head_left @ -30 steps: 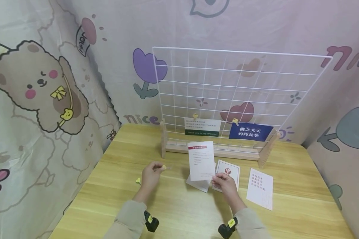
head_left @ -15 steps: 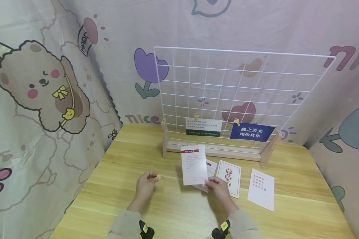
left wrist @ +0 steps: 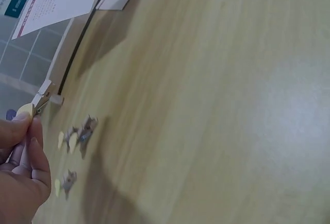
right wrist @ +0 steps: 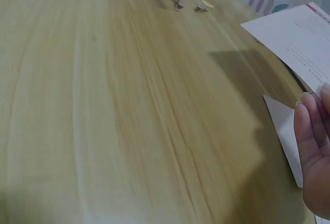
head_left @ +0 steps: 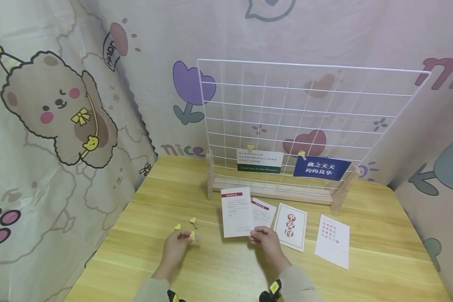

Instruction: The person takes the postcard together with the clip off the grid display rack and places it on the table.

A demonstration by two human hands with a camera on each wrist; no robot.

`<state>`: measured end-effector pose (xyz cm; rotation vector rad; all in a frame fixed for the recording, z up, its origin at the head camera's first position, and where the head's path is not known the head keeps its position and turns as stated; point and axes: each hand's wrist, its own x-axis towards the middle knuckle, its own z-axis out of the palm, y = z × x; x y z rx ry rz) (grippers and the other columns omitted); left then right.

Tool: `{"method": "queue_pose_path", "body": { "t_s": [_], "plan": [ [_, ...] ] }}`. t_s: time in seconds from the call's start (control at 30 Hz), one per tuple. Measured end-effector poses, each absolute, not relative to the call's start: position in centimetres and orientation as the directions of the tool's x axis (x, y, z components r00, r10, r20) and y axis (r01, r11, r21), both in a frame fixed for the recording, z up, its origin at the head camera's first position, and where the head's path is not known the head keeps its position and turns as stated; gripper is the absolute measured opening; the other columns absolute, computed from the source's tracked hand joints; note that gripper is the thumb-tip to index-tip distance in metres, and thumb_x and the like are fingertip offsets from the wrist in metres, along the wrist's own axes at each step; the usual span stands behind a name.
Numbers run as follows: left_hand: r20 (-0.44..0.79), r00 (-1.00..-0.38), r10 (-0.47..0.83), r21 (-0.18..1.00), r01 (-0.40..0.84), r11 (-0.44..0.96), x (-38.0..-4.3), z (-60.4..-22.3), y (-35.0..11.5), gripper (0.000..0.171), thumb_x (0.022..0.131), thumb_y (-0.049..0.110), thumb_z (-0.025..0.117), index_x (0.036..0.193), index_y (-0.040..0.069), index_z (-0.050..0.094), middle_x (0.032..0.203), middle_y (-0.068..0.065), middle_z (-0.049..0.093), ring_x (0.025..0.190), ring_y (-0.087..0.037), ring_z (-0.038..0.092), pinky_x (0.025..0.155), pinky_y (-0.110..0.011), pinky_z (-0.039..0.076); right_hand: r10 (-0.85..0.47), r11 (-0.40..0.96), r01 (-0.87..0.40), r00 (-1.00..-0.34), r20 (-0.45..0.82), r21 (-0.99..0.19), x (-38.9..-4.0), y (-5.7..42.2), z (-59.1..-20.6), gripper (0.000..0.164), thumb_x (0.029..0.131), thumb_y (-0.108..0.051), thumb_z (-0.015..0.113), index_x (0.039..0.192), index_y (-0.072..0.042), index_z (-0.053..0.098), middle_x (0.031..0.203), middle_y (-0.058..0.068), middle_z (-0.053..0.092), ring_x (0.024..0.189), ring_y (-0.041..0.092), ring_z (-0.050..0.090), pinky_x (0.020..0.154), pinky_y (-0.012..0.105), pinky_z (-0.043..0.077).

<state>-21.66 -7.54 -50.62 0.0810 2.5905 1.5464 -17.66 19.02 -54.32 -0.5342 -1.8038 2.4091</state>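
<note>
My left hand (head_left: 175, 250) pinches a small wooden clothespin (left wrist: 42, 94) with a yellow heart on it, thumb against the heart end. Loose clothespins (left wrist: 86, 131) of the same sort lie on the table near that hand. Between thumb and fingers of my right hand (head_left: 268, 243) is the lower right corner of a white card (head_left: 237, 212) with a red heading, raised above the table. Partly behind it lies a similar card (head_left: 263, 213). Just right of that hand is a bordered card (head_left: 291, 227) with red round characters.
A white wire grid (head_left: 313, 64) on a wooden base (head_left: 275, 193) stands at the back. Clothespins fix a white-and-green card (head_left: 259, 161) and a blue card (head_left: 322, 167) to it. Another white card (head_left: 333, 242) lies at right on the wooden table (head_left: 219, 272).
Both hands have moved left and closer to the person, the right one carrying the raised card, the left one its clothespin. More of the lying cards and loose clothespins now shows.
</note>
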Motion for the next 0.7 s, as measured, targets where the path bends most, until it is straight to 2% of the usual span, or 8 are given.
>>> {"method": "queue_pose_path", "body": {
  "t_s": [0.27,0.7],
  "plan": [
    [-0.105,-0.991,0.085,0.873,-0.051,0.484,-21.5,-51.5,-8.4,0.013,0.079,0.003,0.058,0.090,-0.003,0.056,0.094,-0.013,0.058,0.087,-0.026,0.054,0.074,-0.034,0.046,0.274,-0.322,0.156,-0.929,-0.250,-0.934,-18.2,17.5,-54.9,0.014,0.076,0.003,0.058,0.086,0.012,0.053,0.066,0.006,0.060,0.058,0.013,0.059,0.062,0.030,0.051],
    [-0.167,-0.982,0.091,0.826,-0.089,0.556,-21.5,-51.7,-10.0,0.014,0.077,0.004,0.059,0.089,-0.003,0.057,0.081,-0.005,0.058,0.076,-0.018,0.054,0.069,-0.033,0.046,0.307,-0.377,0.183,-0.900,-0.309,-0.908,-18.8,15.6,-55.3,0.010,0.077,0.006,0.057,0.083,0.011,0.052,0.063,0.008,0.059,0.056,0.013,0.059,0.058,0.030,0.051]
  ]
}}
